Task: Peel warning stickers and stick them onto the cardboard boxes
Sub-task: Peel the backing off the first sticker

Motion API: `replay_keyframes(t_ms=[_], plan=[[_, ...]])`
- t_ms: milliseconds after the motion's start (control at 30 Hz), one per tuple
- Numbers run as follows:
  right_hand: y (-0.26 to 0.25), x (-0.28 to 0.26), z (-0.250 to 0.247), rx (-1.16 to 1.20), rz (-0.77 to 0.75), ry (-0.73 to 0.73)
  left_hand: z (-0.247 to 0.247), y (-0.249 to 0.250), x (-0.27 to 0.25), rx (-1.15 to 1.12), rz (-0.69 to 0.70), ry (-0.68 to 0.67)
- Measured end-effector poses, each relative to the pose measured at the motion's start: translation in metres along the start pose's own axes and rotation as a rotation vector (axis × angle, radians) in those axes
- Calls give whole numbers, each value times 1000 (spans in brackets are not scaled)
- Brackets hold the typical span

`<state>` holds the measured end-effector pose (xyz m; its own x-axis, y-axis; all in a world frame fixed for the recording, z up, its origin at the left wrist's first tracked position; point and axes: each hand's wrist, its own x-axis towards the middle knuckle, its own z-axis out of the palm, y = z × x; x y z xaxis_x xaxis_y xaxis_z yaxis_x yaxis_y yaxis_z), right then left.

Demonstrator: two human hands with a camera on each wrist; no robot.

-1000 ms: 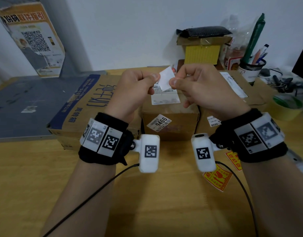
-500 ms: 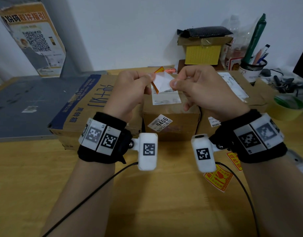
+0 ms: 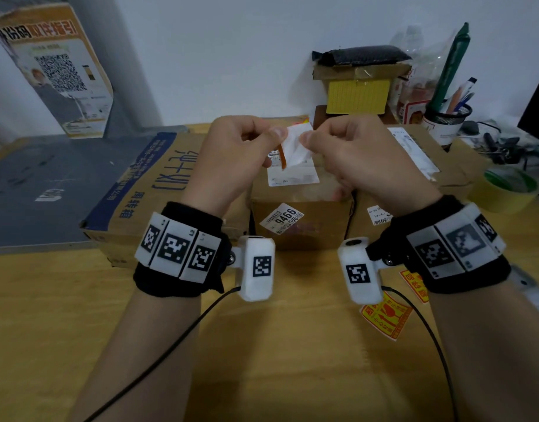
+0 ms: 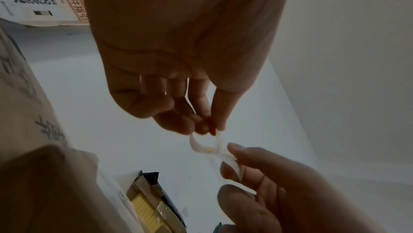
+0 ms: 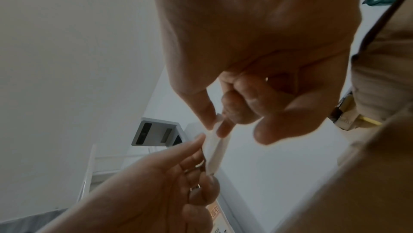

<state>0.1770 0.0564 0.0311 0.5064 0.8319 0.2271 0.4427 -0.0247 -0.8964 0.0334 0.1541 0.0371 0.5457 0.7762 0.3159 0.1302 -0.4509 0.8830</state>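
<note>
Both hands raised over the cardboard boxes [image 3: 301,205], left hand [image 3: 231,153] and right hand [image 3: 353,153] fingers pinching the sticker [image 3: 294,146]

Head view high above the desk, facing forward-down; both wrist views close, upward along the palms.

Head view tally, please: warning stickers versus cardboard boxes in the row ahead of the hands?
Stickers on table: 2, near sticker, far sticker
Stickers being peeled: 1, held sticker
Boxes: 3, left box, middle box, right box
Total: 6
</note>
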Motion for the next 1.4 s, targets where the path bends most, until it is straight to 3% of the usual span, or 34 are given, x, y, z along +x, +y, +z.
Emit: replay_keyframes(t_ms=[100, 267, 633, 800, 1000, 1167, 1400], plan=[[1, 0, 2, -6, 0, -31, 3, 1, -2, 3, -28, -70], [0, 0, 3, 7, -7, -41, 4, 4, -3, -191, -102, -159], [0, 1, -5, 27, 40, -73, 1, 7, -6, -240, -56, -160], [-2, -1, -8, -47, -7, -58, -2, 12, -6, -329, -143, -234], [-5, -7, -2, -123, -87, -157, 7, -3, -2, -186, -77, -93], [-3, -6, -3, -122, -107, -160, 8, -2, -3, -220, -98, -82], [0, -3, 0, 140, -38, -182, 10, 3, -4, -282, -162, -63]])
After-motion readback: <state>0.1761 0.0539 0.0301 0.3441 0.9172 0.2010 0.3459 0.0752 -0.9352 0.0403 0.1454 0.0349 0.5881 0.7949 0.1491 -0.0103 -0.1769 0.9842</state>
